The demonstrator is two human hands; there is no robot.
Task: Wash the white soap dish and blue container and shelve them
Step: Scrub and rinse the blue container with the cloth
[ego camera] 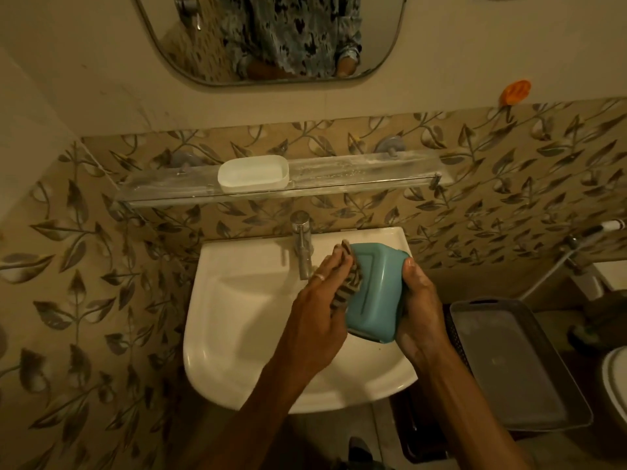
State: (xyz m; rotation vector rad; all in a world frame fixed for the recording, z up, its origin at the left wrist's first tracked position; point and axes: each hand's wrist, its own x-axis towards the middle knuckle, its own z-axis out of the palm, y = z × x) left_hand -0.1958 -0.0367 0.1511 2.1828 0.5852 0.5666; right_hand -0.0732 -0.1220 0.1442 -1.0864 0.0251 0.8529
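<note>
the right hand (419, 310) grips the upturned blue plastic container (375, 293) over the white ceramic sink (237, 300), its inside hidden. the left hand (320, 313) presses a striped cloth (349, 283) on its side. the white oval soap dish (253, 173) sits empty on the clear glass shelf (373, 174), right half bare.

Sink (237, 334) under left hand (315, 320) and right hand (419, 317). Tap (303, 245) just beyond left hand, at sink's back edge. Striped cloth (341, 298) in left hand. Mirror (271, 35) on wall far beyond both hands. Orange object (515, 91) on wall, up-right of right hand. Grey tray (515, 368) right of right hand, beside sink. Leaf tiles (101, 266) left of left hand.
</note>
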